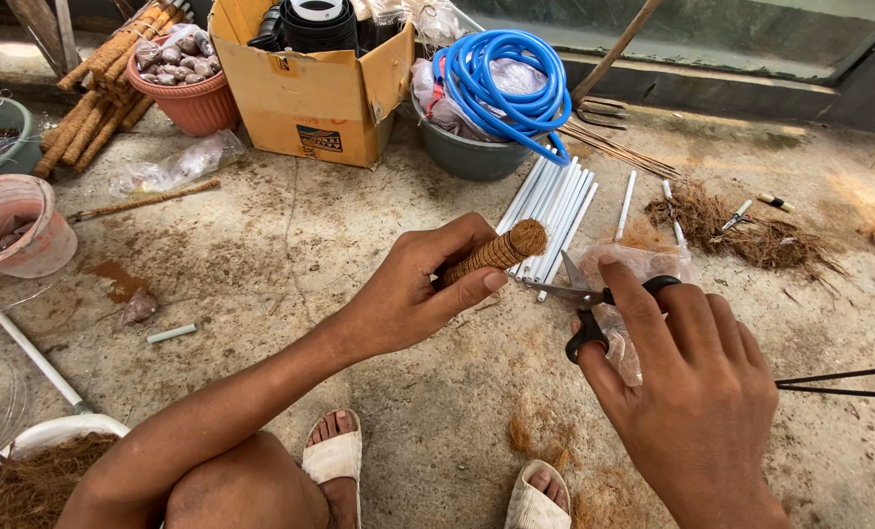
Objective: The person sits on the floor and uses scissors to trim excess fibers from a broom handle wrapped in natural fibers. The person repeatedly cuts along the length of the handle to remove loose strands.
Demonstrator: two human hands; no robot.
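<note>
My left hand (420,289) grips a short stick wrapped in brown coir rope (501,251), its frayed end pointing up and right. My right hand (687,377) holds black-handled scissors (584,299), fingers through the loops, blades slightly apart just below the stick's wrapped end. Both hands hover over a concrete floor (291,245). A bundle of white plastic tubes (550,201) lies on the floor right behind the stick.
A cardboard box (310,93) and a grey tub (467,152) with a coiled blue hose (506,83) stand at the back. Coir-wrapped sticks (104,83), pots, loose coir fibre (751,235), a clear bag (633,269), and my sandalled feet (335,456) surround the spot.
</note>
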